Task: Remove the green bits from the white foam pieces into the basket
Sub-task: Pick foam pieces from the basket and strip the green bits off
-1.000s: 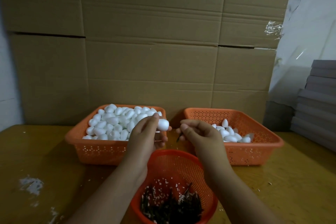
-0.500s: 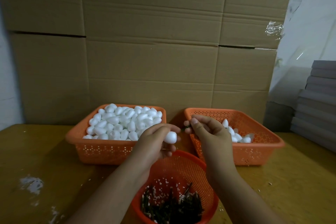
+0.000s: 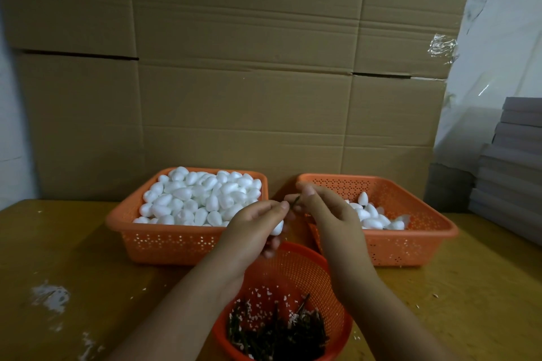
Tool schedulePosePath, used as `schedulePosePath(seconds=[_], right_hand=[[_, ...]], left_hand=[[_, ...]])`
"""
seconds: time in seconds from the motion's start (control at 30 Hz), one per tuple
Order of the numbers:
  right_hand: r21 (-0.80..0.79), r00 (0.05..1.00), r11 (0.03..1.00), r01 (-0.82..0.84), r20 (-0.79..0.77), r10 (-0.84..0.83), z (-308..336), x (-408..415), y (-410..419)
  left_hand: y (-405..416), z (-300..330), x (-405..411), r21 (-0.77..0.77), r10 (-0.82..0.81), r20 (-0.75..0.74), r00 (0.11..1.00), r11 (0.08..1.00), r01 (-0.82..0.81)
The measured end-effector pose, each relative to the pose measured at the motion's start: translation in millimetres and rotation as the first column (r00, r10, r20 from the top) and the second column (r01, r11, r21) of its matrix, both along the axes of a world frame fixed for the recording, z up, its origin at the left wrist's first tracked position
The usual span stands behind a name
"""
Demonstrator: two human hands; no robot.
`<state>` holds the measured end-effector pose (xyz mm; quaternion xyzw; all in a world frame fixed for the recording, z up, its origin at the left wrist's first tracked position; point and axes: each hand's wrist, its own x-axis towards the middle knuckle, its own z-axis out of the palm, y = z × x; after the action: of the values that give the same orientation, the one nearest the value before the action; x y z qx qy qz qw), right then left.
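Two hands meet above the far rim of the round basket (image 3: 328,269), and your risks begin there. Your right hand (image 3: 328,211) pinches a thin green stem (image 3: 295,202) between thumb and fingertips; if you let go where it is now, I judge it would fall beyond the round basket, onto the table (image 3: 73,258). Your left hand (image 3: 255,226) curls round a white foam piece (image 3: 277,227), and squeezing hard could crumble it, adding to the white crumbs among the dark stems in the round basket. The foam piece sits just above that basket's far rim, the stem slightly higher, both well short of the full tray (image 3: 164,240) behind and the sparse tray (image 3: 410,243) behind.
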<state>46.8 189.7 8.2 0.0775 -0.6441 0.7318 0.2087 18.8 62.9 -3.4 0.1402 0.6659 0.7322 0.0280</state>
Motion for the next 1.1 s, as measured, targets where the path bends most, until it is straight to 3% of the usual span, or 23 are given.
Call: schedulePosePath(seconds=[0.2, 0.33, 0.43, 0.57, 0.8, 1.1], right_hand=[[0.042, 0.992, 0.991, -0.125, 0.014, 0.124, -2, 0, -3], [0.025, 0.995, 1.000, 0.012, -0.102, -0.010, -1, 0, 0], [0.107, 0.977, 0.990, 0.093, -0.202, -0.070, 1, 1, 1], [0.171, 0.981, 0.981, 0.094, -0.184, -0.062, -6, -3, -2], [0.278, 0.983, 0.959, 0.061, -0.183, -0.009, -7, -4, -3], [0.247, 0.985, 0.963, 0.104, -0.163, -0.064, -9, -6, -1]], left_hand=[[0, 1, -2, 0.113, -0.071, 0.114, 0.991, 0.992, 0.058], [2, 6, 0, 0.168, -0.059, 0.179, 0.982, 0.985, 0.029], [0, 9, 0, 0.235, -0.037, 0.233, 0.972, 0.972, -0.020], [-4, 10, -3, 0.339, -0.023, 0.274, 0.962, 0.938, -0.074], [-6, 10, -3, 0.317, -0.031, 0.231, 0.972, 0.947, -0.045], [-5, 1, -5, 0.320, 0.031, 0.120, 0.992, 0.945, -0.069]])
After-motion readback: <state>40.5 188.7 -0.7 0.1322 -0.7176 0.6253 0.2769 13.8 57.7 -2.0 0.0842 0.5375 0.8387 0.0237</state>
